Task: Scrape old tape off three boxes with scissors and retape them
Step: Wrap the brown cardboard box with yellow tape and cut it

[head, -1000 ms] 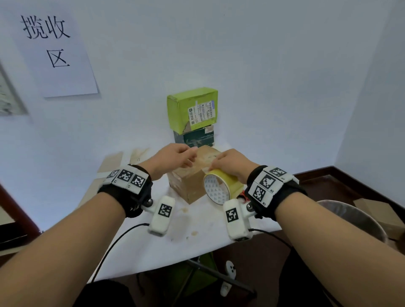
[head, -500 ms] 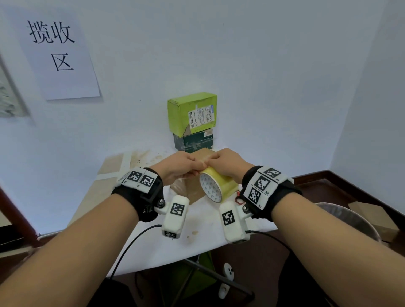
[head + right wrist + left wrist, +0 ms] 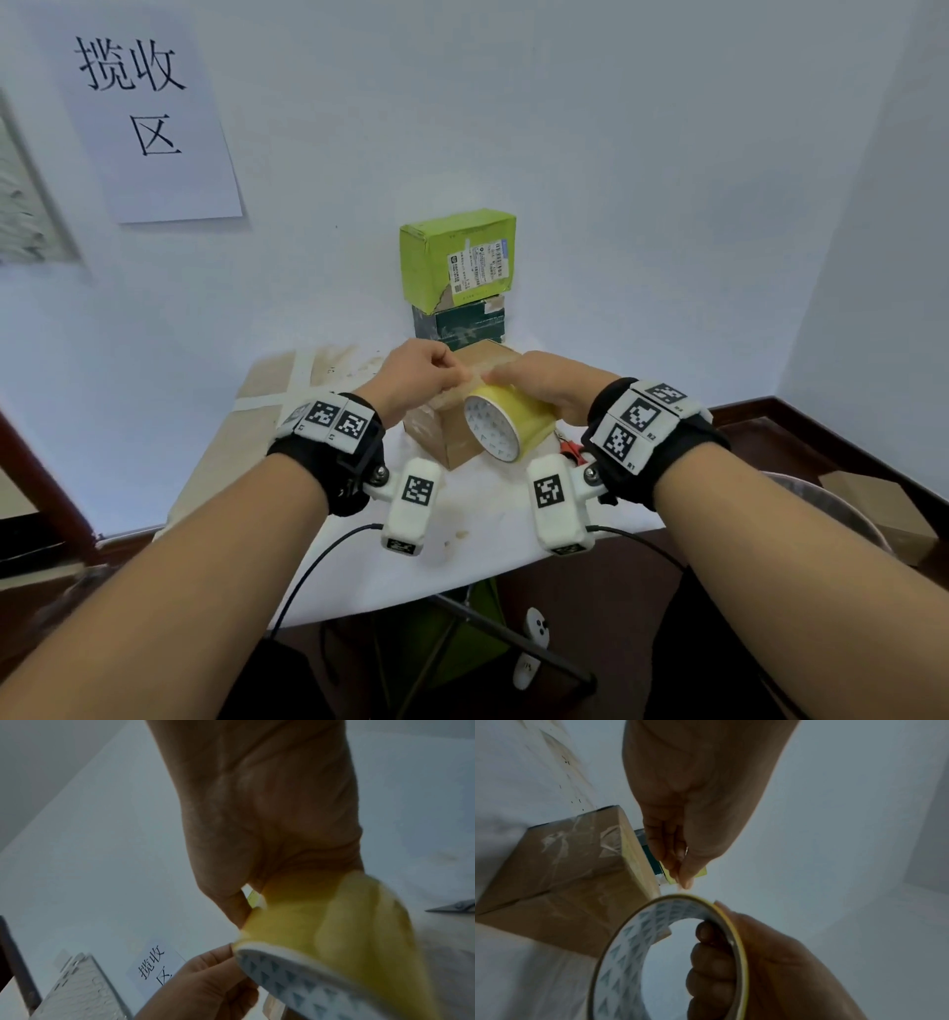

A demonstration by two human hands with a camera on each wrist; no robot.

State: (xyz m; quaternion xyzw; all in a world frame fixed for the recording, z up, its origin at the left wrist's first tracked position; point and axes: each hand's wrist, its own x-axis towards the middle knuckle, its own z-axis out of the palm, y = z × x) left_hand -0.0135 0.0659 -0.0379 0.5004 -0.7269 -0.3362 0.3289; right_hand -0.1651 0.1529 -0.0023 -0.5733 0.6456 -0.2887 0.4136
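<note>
Retaping is in hand: above the brown box (image 3: 464,411), the roll (image 3: 506,422) is gripped by the right hand (image 3: 544,385), while the left hand (image 3: 418,377) pinches at its rim, apparently for the tape end, which must next be drawn out.

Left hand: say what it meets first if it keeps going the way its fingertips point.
Probably the tape roll held by the right hand: the left hand has its fingertips just short of the rim. Depth is unclear.

Parcel collection point: wall sign (image 3: 149,110), boxes (image 3: 457,259)
</note>
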